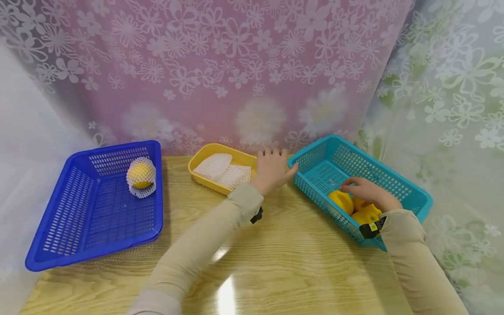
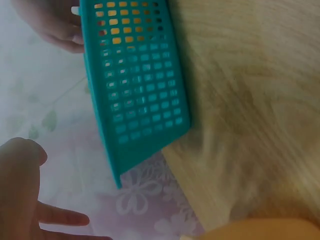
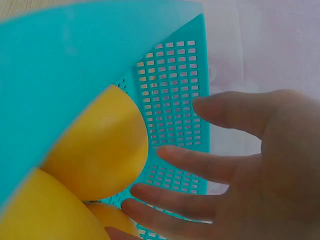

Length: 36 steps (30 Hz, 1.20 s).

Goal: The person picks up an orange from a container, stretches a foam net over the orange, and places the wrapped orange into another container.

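My right hand (image 1: 368, 192) reaches into the teal basket (image 1: 413, 190), above several yellow fruits (image 1: 341, 202) whose exact kind I cannot tell. In the right wrist view its fingers are spread beside a smooth yellow fruit (image 3: 105, 145), holding nothing. My left hand (image 1: 271, 169) hovers between the right end of the small yellow tray (image 1: 193, 168) and the teal basket's left corner, fingers extended and holding nothing. White foam net sleeves (image 1: 214, 166) lie in that tray, which the left hand partly hides. The left wrist view shows the basket's perforated side (image 2: 140, 90).
At the left stands a blue basket (image 1: 114, 210) with one yellow fruit (image 1: 141, 174) inside a white foam net. All containers rest on a wooden table (image 1: 291, 262). A pink flowered curtain (image 1: 220, 65) hangs behind, and a pale flowered one (image 1: 453, 175) hangs at the right.
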Each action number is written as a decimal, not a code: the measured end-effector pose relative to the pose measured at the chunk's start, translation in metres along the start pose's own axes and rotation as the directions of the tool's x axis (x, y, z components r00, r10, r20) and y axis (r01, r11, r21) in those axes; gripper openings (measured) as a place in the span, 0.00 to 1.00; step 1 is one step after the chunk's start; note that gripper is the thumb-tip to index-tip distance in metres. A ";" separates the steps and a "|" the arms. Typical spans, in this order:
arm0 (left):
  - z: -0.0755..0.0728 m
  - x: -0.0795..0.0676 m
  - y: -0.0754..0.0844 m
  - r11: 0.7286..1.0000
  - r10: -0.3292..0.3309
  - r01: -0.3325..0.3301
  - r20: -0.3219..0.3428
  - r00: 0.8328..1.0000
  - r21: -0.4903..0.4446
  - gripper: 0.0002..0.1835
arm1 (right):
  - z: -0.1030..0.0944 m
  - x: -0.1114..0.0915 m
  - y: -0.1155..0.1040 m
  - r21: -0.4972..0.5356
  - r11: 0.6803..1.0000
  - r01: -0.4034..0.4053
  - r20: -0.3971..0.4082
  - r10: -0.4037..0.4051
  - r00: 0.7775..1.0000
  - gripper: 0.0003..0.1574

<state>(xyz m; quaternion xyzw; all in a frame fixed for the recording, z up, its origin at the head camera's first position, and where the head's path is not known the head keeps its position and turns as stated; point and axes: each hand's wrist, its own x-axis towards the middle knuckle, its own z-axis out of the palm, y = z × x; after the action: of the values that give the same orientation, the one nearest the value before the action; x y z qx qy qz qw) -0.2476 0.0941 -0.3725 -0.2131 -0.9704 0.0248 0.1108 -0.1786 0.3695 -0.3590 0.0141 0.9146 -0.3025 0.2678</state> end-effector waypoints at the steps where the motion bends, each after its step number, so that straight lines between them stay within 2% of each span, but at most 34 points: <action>1: 0.003 0.000 0.005 1.000 -0.009 0.009 0.007 1.000 0.011 0.37 | 0.001 0.000 0.000 0.011 1.000 -0.006 0.012 0.006 1.000 0.36; 6: 0.017 0.001 0.029 0.997 -0.068 0.065 0.085 0.994 0.046 0.43 | 0.005 0.003 0.004 0.025 1.000 -0.008 0.057 0.006 0.998 0.39; 9: 0.024 0.000 0.040 0.993 -0.107 0.100 0.123 0.987 0.064 0.46 | 0.010 0.007 0.005 -0.002 1.000 0.027 0.056 -0.027 0.998 0.41; 14: 0.035 -0.001 0.053 0.985 -0.160 0.149 0.145 0.976 0.087 0.52 | 0.022 0.017 0.008 -0.052 0.997 0.065 0.041 -0.063 0.997 0.40; 19: 0.040 0.000 0.061 0.984 -0.167 0.154 0.165 0.972 0.092 0.54 | 0.033 0.025 0.014 -0.035 0.996 0.083 0.031 -0.081 0.996 0.37; 25: 0.044 0.000 0.062 0.982 -0.173 0.162 0.120 0.978 0.091 0.50 | 0.037 0.031 0.021 -0.041 0.995 0.096 -0.017 -0.097 0.995 0.36; 32: 0.051 -0.002 0.062 0.983 -0.158 0.155 0.021 0.987 0.102 0.48 | 0.035 0.032 0.024 -0.099 0.988 0.117 -0.089 -0.126 0.988 0.35; 36: 0.050 -0.003 0.063 0.983 -0.160 0.159 0.002 0.987 0.092 0.48 | 0.031 0.027 0.024 -0.069 0.990 0.124 -0.117 -0.132 0.984 0.36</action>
<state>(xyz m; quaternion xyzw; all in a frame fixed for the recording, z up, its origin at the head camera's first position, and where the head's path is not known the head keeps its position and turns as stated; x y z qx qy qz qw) -0.2305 0.1497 -0.4278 -0.1293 -0.9827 0.0613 0.1175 -0.1823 0.3683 -0.4069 -0.0344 0.9371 -0.2896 0.1920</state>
